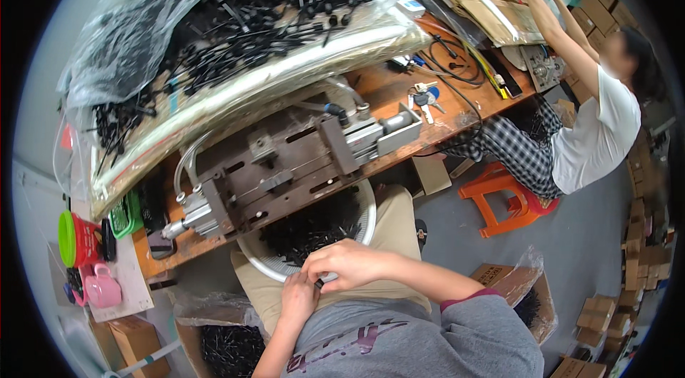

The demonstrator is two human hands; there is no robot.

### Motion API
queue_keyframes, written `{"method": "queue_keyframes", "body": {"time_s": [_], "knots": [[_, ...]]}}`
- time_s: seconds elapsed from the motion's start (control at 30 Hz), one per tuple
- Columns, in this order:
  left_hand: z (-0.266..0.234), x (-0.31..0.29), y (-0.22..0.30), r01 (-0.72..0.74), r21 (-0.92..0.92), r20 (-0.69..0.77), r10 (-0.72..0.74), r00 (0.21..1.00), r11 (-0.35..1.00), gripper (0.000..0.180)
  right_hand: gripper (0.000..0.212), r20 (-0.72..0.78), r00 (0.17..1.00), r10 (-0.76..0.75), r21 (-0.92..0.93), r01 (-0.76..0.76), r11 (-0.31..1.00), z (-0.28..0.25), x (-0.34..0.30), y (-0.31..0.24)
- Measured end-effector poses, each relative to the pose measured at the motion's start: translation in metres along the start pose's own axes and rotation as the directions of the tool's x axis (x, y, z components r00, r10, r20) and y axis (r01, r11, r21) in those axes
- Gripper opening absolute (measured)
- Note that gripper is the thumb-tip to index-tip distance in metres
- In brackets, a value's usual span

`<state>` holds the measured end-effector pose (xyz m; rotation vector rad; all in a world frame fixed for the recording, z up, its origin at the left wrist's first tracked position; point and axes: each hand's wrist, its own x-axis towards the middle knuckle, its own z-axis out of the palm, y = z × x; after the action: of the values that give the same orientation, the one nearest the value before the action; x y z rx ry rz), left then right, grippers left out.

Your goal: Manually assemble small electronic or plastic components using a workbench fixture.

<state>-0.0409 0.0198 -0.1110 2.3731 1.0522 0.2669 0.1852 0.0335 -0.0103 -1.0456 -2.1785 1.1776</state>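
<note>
My left hand point(298, 297) and my right hand point(345, 264) meet at the near rim of a white plastic basket point(372, 215) in my lap. Both are closed, fingertips almost touching. A small black part point(320, 283) peeks out between them, pinched under my right fingers; what my left fingers grip is mostly hidden. Many slim black plastic pieces point(314, 230) fill the basket. Just beyond it, a metal clamping fixture point(285, 171) with a pneumatic cylinder at each end sits on the wooden bench edge.
A heap of black parts point(264, 14) lies in clear plastic behind the fixture. Keys point(427, 100) and cables point(457, 57) are on the bench. Boxes of black pieces point(232, 349) flank me. At right, another person point(596, 114) works beside an orange stool point(499, 200).
</note>
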Motion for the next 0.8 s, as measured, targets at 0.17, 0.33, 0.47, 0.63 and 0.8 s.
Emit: {"method": "queue_keyframes", "body": {"time_s": [0.17,0.33,0.47,0.63,0.8], "knots": [[0.019,0.006,-0.020,-0.094,0.210,0.159,0.061,0.985,0.973,0.015,0.039,-0.333,0.940,0.076,-0.285,-0.178,0.942,0.063,-0.016,0.061],[0.007,0.027,-0.023,-0.086,0.168,0.267,0.039,0.963,0.982,0.025,0.029,0.039,0.903,0.428,0.153,-0.428,0.891,0.094,-0.056,0.060],[0.012,0.041,-0.029,-0.088,0.118,0.283,0.051,0.958,0.989,0.032,0.073,0.155,0.878,0.453,0.066,-0.467,0.882,0.120,-0.056,0.081],[0.013,0.039,-0.018,-0.058,0.076,0.271,0.035,0.962,0.995,0.031,0.107,0.334,0.791,0.513,-0.056,-0.527,0.848,0.124,-0.030,0.077],[0.018,0.036,-0.018,-0.067,0.101,0.176,0.049,0.983,0.993,0.029,0.107,0.266,0.798,0.540,-0.108,-0.532,0.840,0.132,-0.021,0.070]]}}
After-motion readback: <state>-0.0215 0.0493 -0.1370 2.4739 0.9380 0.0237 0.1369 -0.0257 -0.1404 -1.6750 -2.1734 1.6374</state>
